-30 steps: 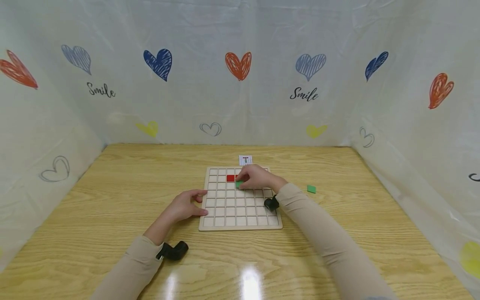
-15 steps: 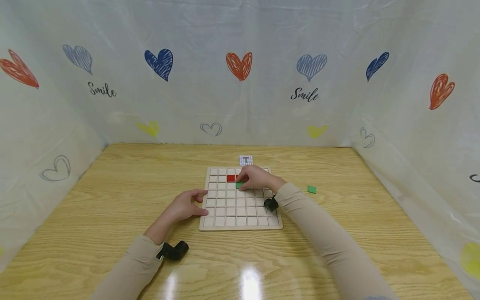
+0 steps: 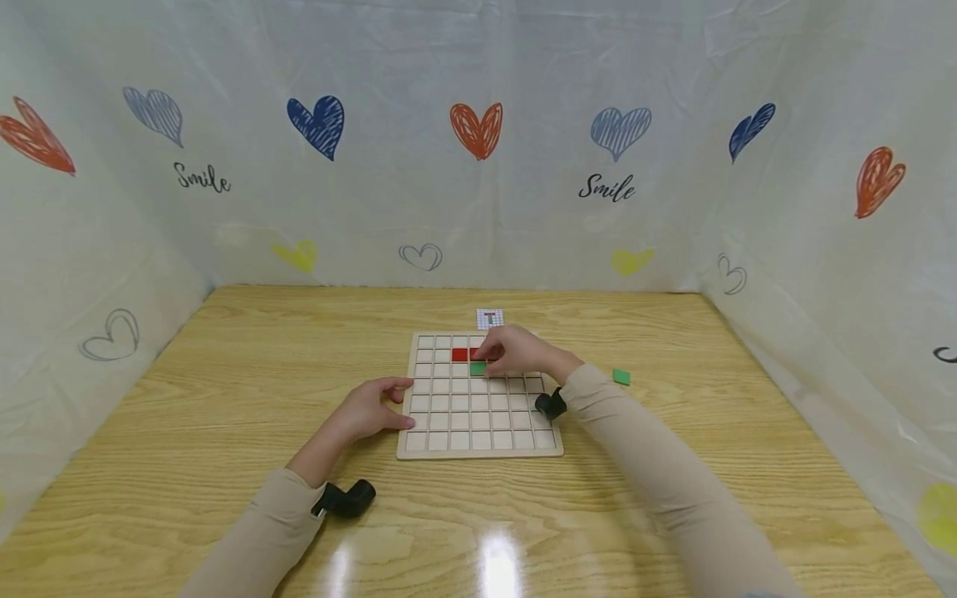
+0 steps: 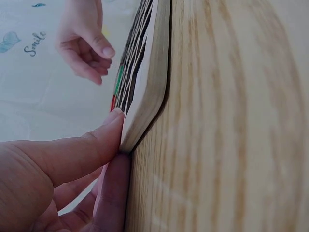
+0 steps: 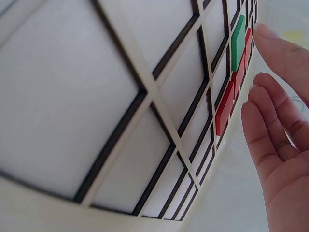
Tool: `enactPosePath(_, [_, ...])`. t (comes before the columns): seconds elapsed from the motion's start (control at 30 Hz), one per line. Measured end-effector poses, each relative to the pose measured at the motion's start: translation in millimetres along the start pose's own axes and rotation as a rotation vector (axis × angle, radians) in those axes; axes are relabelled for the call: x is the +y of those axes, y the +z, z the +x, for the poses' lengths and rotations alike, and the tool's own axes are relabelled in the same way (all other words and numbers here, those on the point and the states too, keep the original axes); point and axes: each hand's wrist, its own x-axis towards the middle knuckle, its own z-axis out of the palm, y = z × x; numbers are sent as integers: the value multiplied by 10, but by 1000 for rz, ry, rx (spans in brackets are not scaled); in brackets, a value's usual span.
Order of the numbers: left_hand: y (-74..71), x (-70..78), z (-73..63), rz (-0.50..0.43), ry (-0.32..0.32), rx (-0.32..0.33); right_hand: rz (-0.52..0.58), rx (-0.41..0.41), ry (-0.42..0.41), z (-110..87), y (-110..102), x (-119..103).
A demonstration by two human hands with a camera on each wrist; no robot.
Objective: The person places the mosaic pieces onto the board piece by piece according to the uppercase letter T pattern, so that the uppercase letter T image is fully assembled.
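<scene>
A wooden grid board (image 3: 459, 421) lies on the table, with red tiles (image 3: 459, 355) in its second row from the far side. A green tile (image 3: 478, 369) sits in the square just below the row of red ones. My right hand (image 3: 516, 349) hovers over these tiles, thumb and fingers apart; the right wrist view shows the hand (image 5: 285, 106) clear of the green tile (image 5: 238, 43) and holding nothing. My left hand (image 3: 368, 409) rests against the board's left edge, with thumb and forefinger spread along it. Up close, the left thumb (image 4: 91, 145) touches the board's rim.
Another green tile (image 3: 621, 377) lies on the table right of the board. Behind the board is a small printed card (image 3: 489, 319) with a T-shaped pattern. A white curtain (image 3: 523, 224) with hearts encloses the back and sides of the table (image 3: 299, 332).
My right fingers have let go of the green tile, which stays in its square. The right hand has shifted slightly right and away. The left hand keeps its place.
</scene>
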Motion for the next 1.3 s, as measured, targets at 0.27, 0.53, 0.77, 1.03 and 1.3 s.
enactPosePath(0.27, [-7,4,6,12,-5,6,-16,8,-33,-154,-41,-18])
enactPosePath(0.53, [-7,20,-10,10,-6,3,16,-6,-30,-311,-60,2])
enactPosePath(0.77, [-1,15,-1,6,-6,0,4,9,-32,-441,-63,6])
enactPosePath(1.03, [-9,19,3,-1,-7,0,-18,0,-25,-567,-21,34])
enactPosePath(1.3, [-11,32,-6,-4,-12,-5,3,-9,-19,-698,-4,49])
